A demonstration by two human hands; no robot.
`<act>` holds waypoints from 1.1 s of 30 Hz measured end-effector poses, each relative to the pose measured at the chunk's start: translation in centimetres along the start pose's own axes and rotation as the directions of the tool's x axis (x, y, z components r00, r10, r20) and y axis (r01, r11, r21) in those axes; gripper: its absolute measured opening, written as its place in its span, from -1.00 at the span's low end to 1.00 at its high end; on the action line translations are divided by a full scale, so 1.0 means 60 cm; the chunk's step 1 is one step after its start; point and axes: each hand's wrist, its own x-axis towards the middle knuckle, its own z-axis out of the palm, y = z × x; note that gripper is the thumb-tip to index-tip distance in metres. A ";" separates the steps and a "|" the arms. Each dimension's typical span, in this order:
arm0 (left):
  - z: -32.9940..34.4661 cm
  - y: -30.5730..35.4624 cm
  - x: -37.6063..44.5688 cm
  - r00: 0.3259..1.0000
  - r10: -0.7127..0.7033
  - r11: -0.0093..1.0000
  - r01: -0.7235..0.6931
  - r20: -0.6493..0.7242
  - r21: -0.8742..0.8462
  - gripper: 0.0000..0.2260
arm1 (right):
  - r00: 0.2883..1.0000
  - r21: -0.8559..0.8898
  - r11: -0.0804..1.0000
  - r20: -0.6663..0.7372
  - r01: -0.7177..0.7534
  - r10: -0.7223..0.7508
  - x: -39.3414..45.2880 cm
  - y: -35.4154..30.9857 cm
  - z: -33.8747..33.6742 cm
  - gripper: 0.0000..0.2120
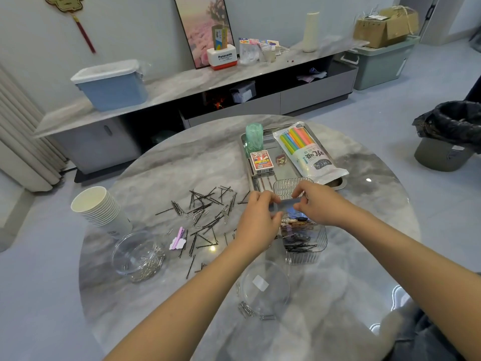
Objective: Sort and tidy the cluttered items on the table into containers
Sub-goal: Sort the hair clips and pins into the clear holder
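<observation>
My left hand [257, 217] and my right hand [320, 204] meet above the table's middle. Both pinch a small clear plastic piece [285, 207] between their fingertips; what it is I cannot tell. Right under them stands a ribbed clear box [307, 252] holding black hairpins and a few dark bits. A second ribbed clear box [291, 187] sits just beyond my fingers. Black hairpins and paper clips [205, 212] lie scattered to the left. A round clear bowl [138, 259] holds silver paper clips. A pink clip [178, 239] lies near it.
A metal tray [339, 183] at the back right carries a card box [261, 162], a pack of coloured straws [304, 149] and a green roll [253, 136]. Stacked paper cups [101, 209] lie at the left. A clear round lid [265, 285] and loose paper clips [246, 308] are near me.
</observation>
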 end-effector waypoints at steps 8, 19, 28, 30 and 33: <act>0.009 -0.009 -0.012 1.000 0.014 0.999 -0.014 0.007 -0.048 -0.86 | 0.992 0.347 0.936 0.128 -0.057 0.013 -0.007 0.003 -0.019 -0.76; -0.005 -0.024 -0.027 0.999 -0.042 0.995 0.044 0.023 -0.095 -0.88 | 0.988 0.125 0.989 -0.142 0.082 -0.064 -0.007 0.004 0.003 -0.84; -0.094 -0.111 -0.055 0.973 -0.198 0.972 0.180 0.116 0.151 -0.86 | 0.962 0.274 0.922 -0.061 0.272 -0.266 -0.030 -0.052 0.076 -0.83; -0.111 -0.147 -0.067 0.951 -0.292 0.933 0.262 0.096 0.246 -0.79 | 0.945 0.239 0.919 0.016 0.315 -0.328 -0.032 -0.065 0.101 -0.81; -0.120 -0.183 -0.070 0.927 -0.371 0.857 0.319 0.055 0.405 -0.65 | 0.933 0.177 0.926 0.075 0.334 -0.351 -0.031 -0.072 0.120 -0.74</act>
